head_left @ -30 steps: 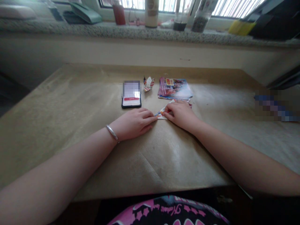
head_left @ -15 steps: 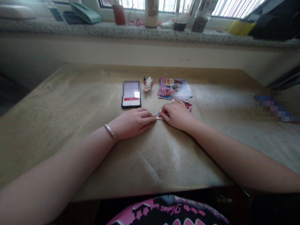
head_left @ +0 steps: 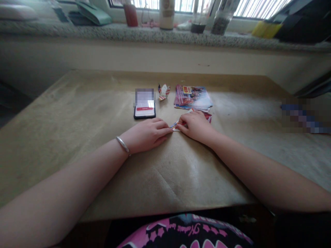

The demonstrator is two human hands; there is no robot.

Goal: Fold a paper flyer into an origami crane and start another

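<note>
Both my hands rest on the table [head_left: 77, 113], which is covered in brown paper, and meet over a small folded piece of coloured paper [head_left: 176, 126]. My left hand [head_left: 147, 134], a silver bracelet on its wrist, lies with its fingers held together, the fingertips pressing the paper's left end. My right hand [head_left: 196, 125] is curled, pinching the paper's right part against the table. Most of the paper is hidden under my fingers.
A phone [head_left: 144, 106] with a lit screen lies just beyond my left hand. A small folded paper figure [head_left: 163, 91] and a stack of colourful leaflets [head_left: 192, 97] sit behind my right hand. Jars and bottles stand on the stone windowsill [head_left: 155, 34].
My right hand has slid a little to the left along the folded paper, towards my left fingertips. My left hand has barely moved.
</note>
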